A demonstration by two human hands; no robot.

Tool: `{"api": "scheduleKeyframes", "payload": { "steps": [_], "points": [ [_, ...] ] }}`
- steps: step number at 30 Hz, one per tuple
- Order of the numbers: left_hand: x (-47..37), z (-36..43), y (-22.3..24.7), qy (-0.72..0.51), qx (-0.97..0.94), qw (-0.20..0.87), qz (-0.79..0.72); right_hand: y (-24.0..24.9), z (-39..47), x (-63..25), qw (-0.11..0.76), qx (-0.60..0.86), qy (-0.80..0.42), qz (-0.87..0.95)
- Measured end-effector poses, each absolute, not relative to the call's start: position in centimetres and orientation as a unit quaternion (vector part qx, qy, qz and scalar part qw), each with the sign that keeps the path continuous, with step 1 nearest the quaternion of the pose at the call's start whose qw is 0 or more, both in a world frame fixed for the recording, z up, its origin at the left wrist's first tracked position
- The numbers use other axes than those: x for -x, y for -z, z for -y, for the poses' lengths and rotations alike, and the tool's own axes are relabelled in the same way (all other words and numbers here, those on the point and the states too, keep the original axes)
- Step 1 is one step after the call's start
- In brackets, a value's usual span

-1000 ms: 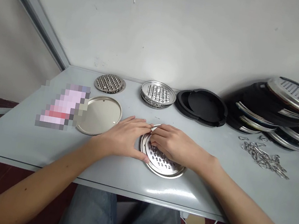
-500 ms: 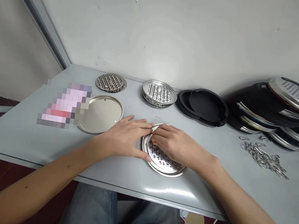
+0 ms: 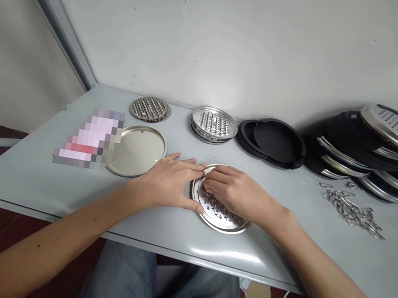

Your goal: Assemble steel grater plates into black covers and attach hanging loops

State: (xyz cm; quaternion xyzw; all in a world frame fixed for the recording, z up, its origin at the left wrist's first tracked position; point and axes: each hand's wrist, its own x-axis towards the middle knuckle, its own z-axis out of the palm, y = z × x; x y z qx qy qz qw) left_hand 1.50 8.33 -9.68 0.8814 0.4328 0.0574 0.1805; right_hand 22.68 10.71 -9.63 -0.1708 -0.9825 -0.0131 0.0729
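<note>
A round metal grater plate (image 3: 219, 212) lies in a shallow rimmed metal dish (image 3: 228, 231) near the table's front edge. My left hand (image 3: 169, 181) is open, fingers spread, with its thumb and fingertips at the dish's left rim. Over the grater plate, my right hand (image 3: 238, 188) has its fingers curled down and pressed together; whatever they hold, if anything, is hidden under them. Just left of my left hand lies a plain round metal dish (image 3: 138, 151).
Along the wall stand round grater discs (image 3: 150, 109), stacked rimmed graters (image 3: 213, 125) and black round trays (image 3: 278, 143). Finished-looking graters (image 3: 396, 131) pile up at right, near loose metal clips (image 3: 351, 210). A pixelated pink item (image 3: 92, 134) lies at left.
The whole view has shifted slightly. Both hands keep nearly the same pose at the dish and grater plate.
</note>
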Motion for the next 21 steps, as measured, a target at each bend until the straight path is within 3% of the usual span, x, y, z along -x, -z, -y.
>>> {"api": "scheduleKeyframes", "payload": {
  "steps": [15, 21],
  "points": [
    [-1.5, -8.2, 9.8, -0.072, -0.880, 0.178, -0.433, 9.1, -10.7, -23.4, 0.088, 0.191, -0.001, 0.978],
    [-1.6, -8.3, 10.1, -0.083, -0.877, 0.189, -0.433, 9.0, -10.7, -23.8, 0.115, 0.220, -0.075, 0.966]
  ]
}}
